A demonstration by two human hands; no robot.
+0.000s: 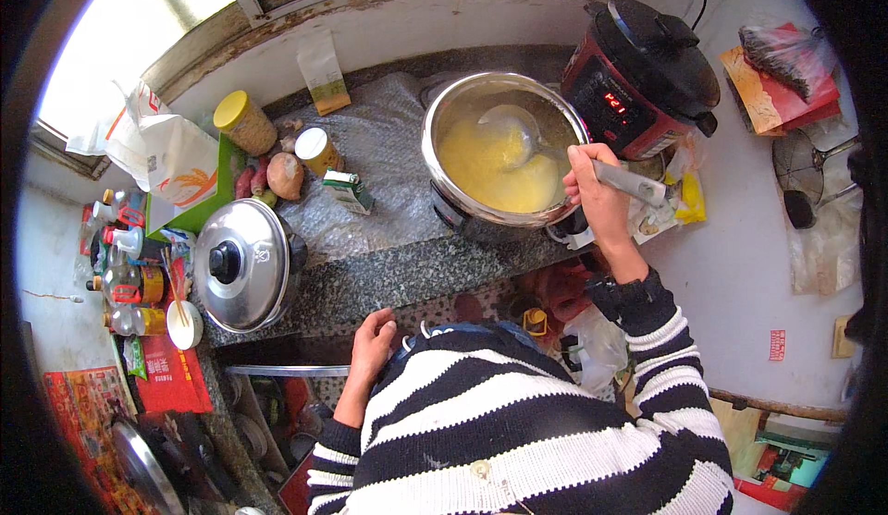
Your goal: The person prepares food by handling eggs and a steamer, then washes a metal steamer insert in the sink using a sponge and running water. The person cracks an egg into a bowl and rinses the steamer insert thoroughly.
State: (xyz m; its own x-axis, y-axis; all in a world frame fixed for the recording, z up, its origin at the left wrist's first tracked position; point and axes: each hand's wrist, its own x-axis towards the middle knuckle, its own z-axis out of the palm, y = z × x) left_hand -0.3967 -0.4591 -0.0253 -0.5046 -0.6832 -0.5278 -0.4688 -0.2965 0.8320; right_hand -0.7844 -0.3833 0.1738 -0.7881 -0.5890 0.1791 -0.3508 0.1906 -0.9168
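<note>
My right hand (598, 189) grips the handle of a metal ladle (631, 183) at the pot's right rim. The ladle's round bowl lies in the yellow, soupy contents (485, 179) of a stainless steel pot (431, 147). Steam seems to haze the inside of the pot. My left hand (374, 340) hangs by the front of my striped sweater, near the counter edge, holding nothing, its fingers loosely curled. Left of the pot, a small green and white carton (348, 192) stands on plastic sheeting. A steel lid with a black knob (243, 265) covers another pot at the left.
A red and black electric pressure cooker (635, 85) stands right behind the pot. Sweet potatoes (285, 176), a yellow-lidded jar (245, 123) and a white-lidded tub (318, 151) sit at the back left. Bottles (125, 284) and a white bowl with chopsticks (185, 326) stand farther left.
</note>
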